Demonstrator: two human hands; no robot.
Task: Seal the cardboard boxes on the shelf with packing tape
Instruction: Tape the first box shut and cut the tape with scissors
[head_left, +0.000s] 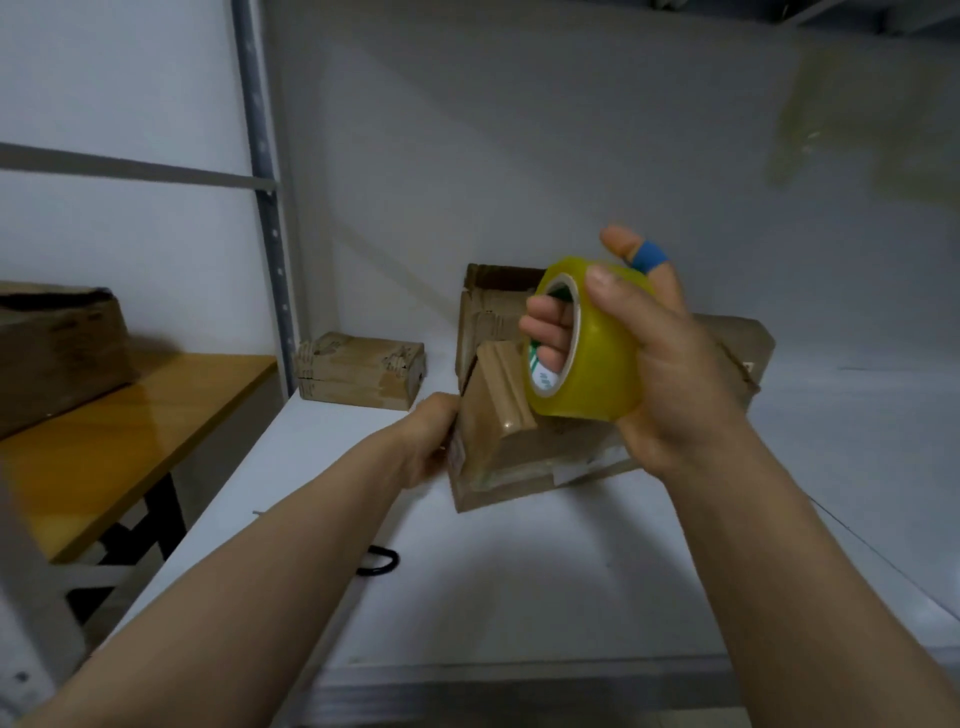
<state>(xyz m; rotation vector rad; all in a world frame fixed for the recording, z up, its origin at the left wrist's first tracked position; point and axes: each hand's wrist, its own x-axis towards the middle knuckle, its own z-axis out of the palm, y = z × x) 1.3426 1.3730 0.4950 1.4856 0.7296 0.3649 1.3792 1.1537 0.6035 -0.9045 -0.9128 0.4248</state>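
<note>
A yellowish roll of packing tape is held above a cardboard box on the white shelf. My right hand grips the roll, with fingers through its core and the thumb over the top; a blue strip wraps the index finger. My left hand holds the left end of this box, which is tilted, with glossy tape across its top. A second box stands behind it and a third box sits at the back left of the shelf.
A black loop lies on the shelf near its front left. The shelf's grey upright post rises at left. Beyond it stands a wooden table carrying a large brown box. The shelf's front edge runs below my arms.
</note>
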